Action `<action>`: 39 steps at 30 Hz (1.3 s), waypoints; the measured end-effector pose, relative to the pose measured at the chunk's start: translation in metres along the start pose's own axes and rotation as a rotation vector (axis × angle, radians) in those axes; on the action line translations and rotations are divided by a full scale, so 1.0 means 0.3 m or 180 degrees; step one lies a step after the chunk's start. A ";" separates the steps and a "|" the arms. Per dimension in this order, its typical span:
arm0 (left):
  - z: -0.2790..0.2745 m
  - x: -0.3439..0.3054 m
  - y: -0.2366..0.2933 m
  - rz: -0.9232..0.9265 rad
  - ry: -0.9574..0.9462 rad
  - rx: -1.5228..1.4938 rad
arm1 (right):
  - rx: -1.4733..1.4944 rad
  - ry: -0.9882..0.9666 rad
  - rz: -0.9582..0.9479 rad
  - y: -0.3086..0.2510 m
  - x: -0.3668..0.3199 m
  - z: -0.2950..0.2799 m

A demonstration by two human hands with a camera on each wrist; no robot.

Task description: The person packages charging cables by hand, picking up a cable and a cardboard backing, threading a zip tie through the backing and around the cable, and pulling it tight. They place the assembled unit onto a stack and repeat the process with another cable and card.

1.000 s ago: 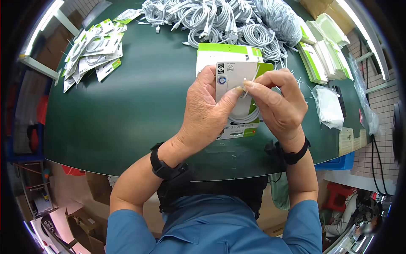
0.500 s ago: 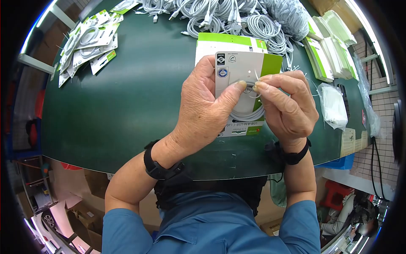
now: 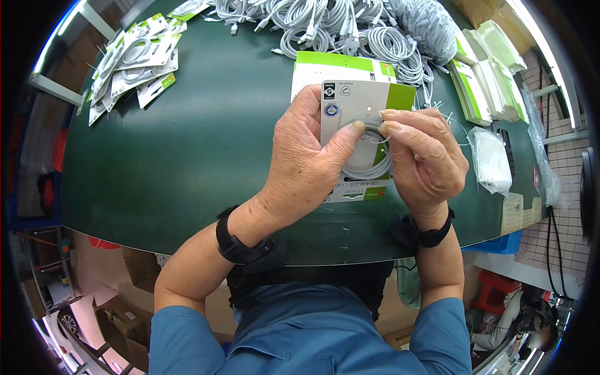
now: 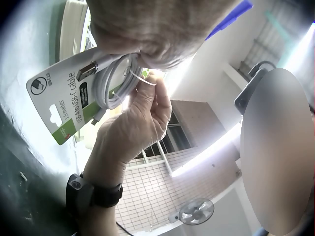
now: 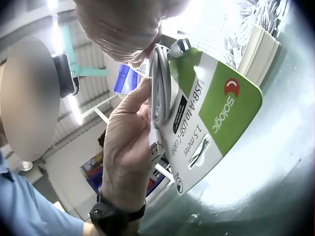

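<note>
My left hand [image 3: 306,159] holds a white and green packaging card [image 3: 344,115] upright above the table. Its thumb presses on a coiled white USB cable [image 3: 364,173] lying against the card's face. A thin white tie [image 4: 142,78] loops round the coil, and my right hand [image 3: 431,153] pinches its end between thumb and forefinger. In the right wrist view, the card's printing reads USB-A to USB-C cable, and a metal USB-A plug [image 5: 156,149] hangs at the coil's lower end. The left fingers behind the card are hidden in the head view.
Behind the card lies a stack of similar cards [image 3: 340,59]. A heap of coiled white cables [image 3: 315,22] spreads across the back. Carded cables [image 3: 134,62] are piled at the left. On the right stand card bundles [image 3: 472,90] and a clear bag of white pieces [image 3: 492,159].
The right hand has shifted a little right and down with the tie's end. The tie's tail no longer sticks up above the fingertips. The left hand keeps hold of the card.
</note>
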State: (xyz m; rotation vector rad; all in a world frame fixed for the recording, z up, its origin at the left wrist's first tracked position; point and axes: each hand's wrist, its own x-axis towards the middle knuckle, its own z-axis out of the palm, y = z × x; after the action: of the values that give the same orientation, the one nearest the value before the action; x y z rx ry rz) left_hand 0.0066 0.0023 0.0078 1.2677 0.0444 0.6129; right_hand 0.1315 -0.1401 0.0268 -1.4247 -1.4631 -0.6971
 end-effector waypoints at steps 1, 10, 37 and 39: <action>0.001 0.000 0.001 0.0005 -0.0006 -0.0027 | 0.0039 0.0012 0.0029 0.000 0.000 0.001; 0.000 0.000 0.007 -0.0071 0.0027 -0.0045 | 0.0256 -0.0005 0.0261 -0.004 -0.008 0.001; -0.010 -0.001 -0.008 -0.0002 -0.0094 0.0183 | 0.0069 0.0185 0.0530 -0.015 -0.006 0.019; -0.009 -0.002 -0.006 0.0008 -0.0099 0.0165 | 0.0054 0.0189 0.0549 -0.013 -0.009 0.019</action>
State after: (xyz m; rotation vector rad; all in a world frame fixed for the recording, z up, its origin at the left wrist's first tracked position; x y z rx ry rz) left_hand 0.0059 0.0040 0.0050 1.3273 0.0333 0.5974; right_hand 0.1261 -0.1369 0.0228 -1.4845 -1.2802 -0.6121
